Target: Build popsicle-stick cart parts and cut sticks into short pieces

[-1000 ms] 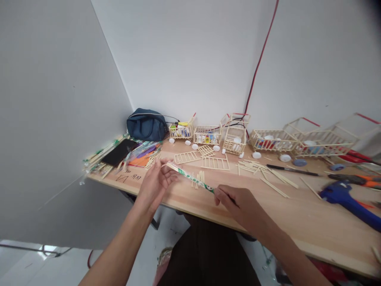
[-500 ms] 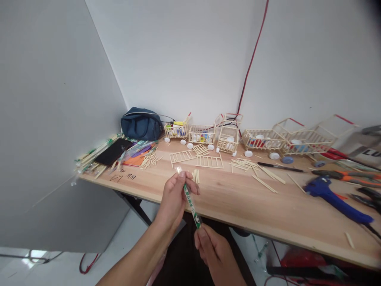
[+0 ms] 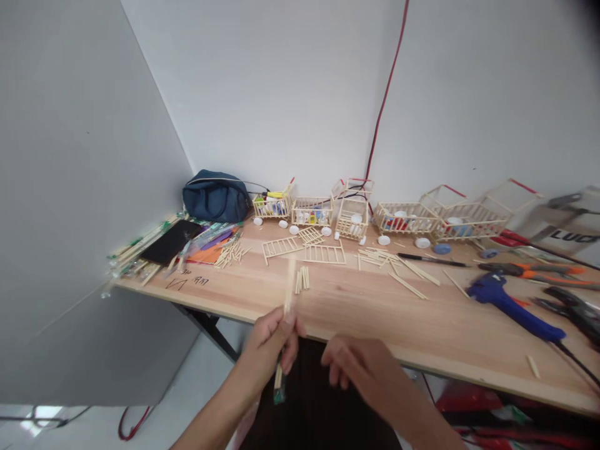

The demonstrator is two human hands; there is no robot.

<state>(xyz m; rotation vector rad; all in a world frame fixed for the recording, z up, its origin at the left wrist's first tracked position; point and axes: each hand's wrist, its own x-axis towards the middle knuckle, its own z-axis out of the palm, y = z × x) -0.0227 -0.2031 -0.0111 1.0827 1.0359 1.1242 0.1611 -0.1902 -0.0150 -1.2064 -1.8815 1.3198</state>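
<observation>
My left hand is closed around a pair of wooden chopsticks. Their bare upper ends point toward the table; below my fingers a clear wrapper with a green end still covers the lower part. Over my lap at the table's front edge, my right hand is apart from the chopsticks, blurred, fingers loosely bent and no object visible in them. Just beyond the left hand lie short cut sticks. Ladder-like stick panels rest flat behind them.
Several small stick carts with white or blue wheels, such as one cart, line the wall. A blue bag, dark tablet and wrapped chopsticks are left. A blue glue gun, pliers and pen lie right.
The right hand has let go of the wrapped end and moved right. Bare chopsticks now stick out above the left hand, which has come lower. The view has shifted slightly.
</observation>
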